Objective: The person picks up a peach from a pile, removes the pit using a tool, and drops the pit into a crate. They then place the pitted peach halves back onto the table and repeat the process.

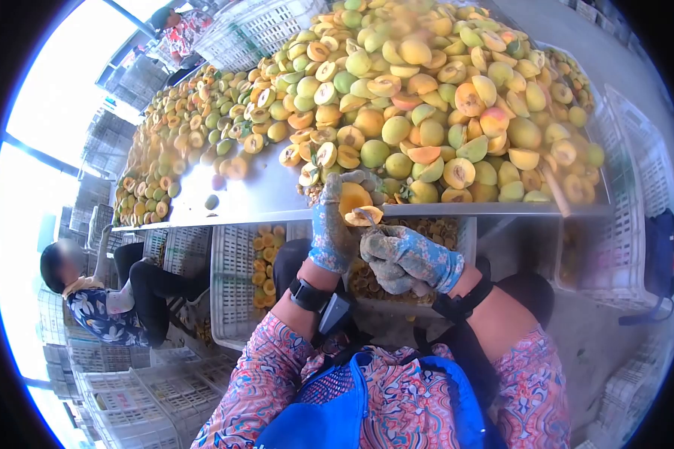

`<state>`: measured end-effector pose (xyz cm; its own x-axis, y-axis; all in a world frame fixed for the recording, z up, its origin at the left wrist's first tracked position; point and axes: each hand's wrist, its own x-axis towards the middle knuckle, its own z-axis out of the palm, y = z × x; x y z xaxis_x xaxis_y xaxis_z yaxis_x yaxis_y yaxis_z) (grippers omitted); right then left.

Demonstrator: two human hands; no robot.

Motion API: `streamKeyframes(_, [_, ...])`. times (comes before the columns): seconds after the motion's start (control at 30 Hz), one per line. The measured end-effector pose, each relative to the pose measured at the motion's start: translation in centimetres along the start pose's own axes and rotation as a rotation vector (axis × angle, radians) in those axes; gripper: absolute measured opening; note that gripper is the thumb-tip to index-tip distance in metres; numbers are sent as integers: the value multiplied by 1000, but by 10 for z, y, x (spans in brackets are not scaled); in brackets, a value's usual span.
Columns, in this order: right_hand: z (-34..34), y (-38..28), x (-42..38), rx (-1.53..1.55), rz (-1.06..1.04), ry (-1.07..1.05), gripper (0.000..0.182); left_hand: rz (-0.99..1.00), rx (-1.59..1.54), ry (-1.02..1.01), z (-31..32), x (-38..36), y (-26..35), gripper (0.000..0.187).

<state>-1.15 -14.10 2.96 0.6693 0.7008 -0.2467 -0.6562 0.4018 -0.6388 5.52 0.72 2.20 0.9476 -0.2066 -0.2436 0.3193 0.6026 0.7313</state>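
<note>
My left hand (341, 224), in a blue-cuffed, soiled work glove, is closed around a yellow peach half (354, 196) at the front edge of the table. A paler cut piece of peach (364, 216) sits at its lower side. Just to the right, my right hand (404, 258), gloved the same way, is closed around a small thin metal tool (365, 215), whose tip meets the cut piece. Its handle is hidden in my fingers. Behind both hands, a large heap of peaches (427, 97), many halved with pits showing, covers much of the metal table (240, 202).
Under the table edge stand a white crate of peach halves (228, 288) and a container of brown pits (367, 284) by my knees. A wooden handle (556, 183) leans at the table's right. White crates (636, 194) stand right; seated people (105, 299) are left.
</note>
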Motion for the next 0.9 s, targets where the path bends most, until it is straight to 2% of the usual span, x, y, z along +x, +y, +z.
streamKeyframes(0.03, [-5, -1, -5, -145, -37, 20, 25, 4, -3, 0, -5, 0, 4, 42])
streamKeyframes(0.07, [-12, -9, -10, -465, 56, 80, 29, 98, 137, 4, -11, -1, 14, 42])
streamKeyframes(0.1, [-20, -5, -14, -468, 55, 79, 29, 190, 278, 9, -20, -2, 26, 42])
streamKeyframes(0.17, [-35, 9, -13, -1619, 66, 271, 48, 285, 369, 90, -48, -13, 58, 39])
streamKeyframes(0.2, [-17, -3, -22, -1505, 264, 275, 59, 285, 436, 130, -67, -19, 77, 38])
streamKeyframes(0.23, [-22, 6, -24, -1507, 149, 253, 54, 285, 501, 174, -89, -26, 95, 37])
streamKeyframes(0.3, [-23, 13, -22, -1532, 94, 227, 50, 179, 908, 155, -134, -38, 129, 38])
streamKeyframes(0.33, [-20, 9, -21, -1532, 91, 220, 50, 275, 1331, 147, -164, -31, 136, 38])
streamKeyframes(0.37, [-11, 3, -21, -1538, 117, 231, 48, 273, 1334, 154, -164, -29, 139, 38])
streamKeyframes(0.43, [-3, 2, -16, -1546, 148, 235, 46, 644, 2117, 170, -160, -11, 143, 30])
streamKeyframes(0.47, [-2, 2, -11, -1541, 98, 235, 46, 597, 1901, 131, -150, 4, 139, 31])
streamKeyframes(0.53, [-4, 1, -2, -1542, 31, 233, 47, 512, 1846, 92, -145, 54, 120, 36])
streamKeyframes(0.57, [-4, -1, 1, -1547, 29, 235, 47, 437, 1712, 43, -131, 72, 109, 41])
streamKeyframes(0.63, [-4, -4, 5, -1514, -3, 259, 47, 342, 1881, 109, -109, 104, 91, 52])
streamKeyframes(0.7, [1, -12, 5, -1509, 42, 277, 48, 315, 1861, -42, -123, 138, 82, 54])
streamKeyframes(0.73, [0, -13, 6, -1496, 29, 277, 49, 314, 1860, -47, -133, 147, 79, 54])
streamKeyframes(0.8, [-4, -11, 9, -1471, 9, 278, 47, 471, 1716, -100, -151, 157, 79, 50])
streamKeyframes(0.83, [-5, -9, 11, -1470, 10, 274, 47, 468, 1717, -97, -140, 146, 84, 50])
streamKeyframes(0.9, [-7, -6, 15, -1307, -190, 349, 48, -17, 1308, 32, -97, 105, 101, 41])
